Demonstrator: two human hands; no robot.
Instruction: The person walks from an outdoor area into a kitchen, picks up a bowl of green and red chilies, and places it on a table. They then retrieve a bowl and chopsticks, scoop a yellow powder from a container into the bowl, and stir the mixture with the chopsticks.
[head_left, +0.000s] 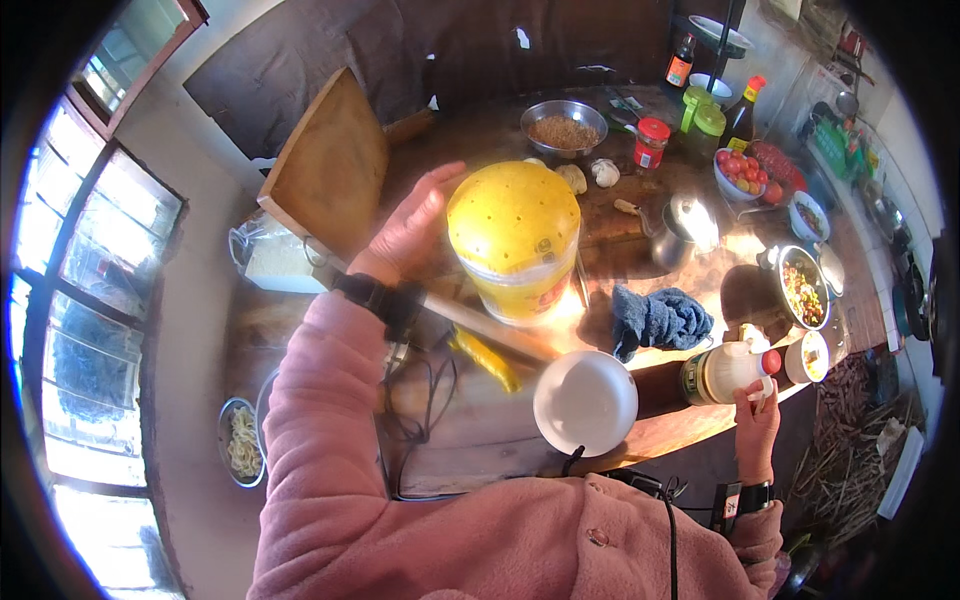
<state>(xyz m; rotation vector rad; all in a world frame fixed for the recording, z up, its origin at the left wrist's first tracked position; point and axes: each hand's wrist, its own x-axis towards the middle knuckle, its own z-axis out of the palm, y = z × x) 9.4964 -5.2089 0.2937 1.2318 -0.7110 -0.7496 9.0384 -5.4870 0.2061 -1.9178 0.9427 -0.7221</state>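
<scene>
My left hand (414, 221) is beside a yellow plastic bucket (517, 277) with a yellow lid, fingers extended and holding nothing. Its fingertips are close to the lid's edge; I cannot tell whether they touch. With the fingers of my right hand (754, 431) I grip the pale handle of a plastic jug (731, 373) with a red cap, at the table's front edge. Between my hands, close to my body, sits an empty white bowl (585, 403). A crumpled blue cloth (661, 321) lies behind the jug.
Left stand a wooden board (330, 165) and a white block (281, 259). A yellow strip (484, 360) and a dark cable (427, 405) lie in front of the bucket. Behind are a steel bowl (564, 110), garlic (605, 172) and a red-lidded jar (651, 142); rightward, a tomato bowl (739, 191) and a pot (802, 289).
</scene>
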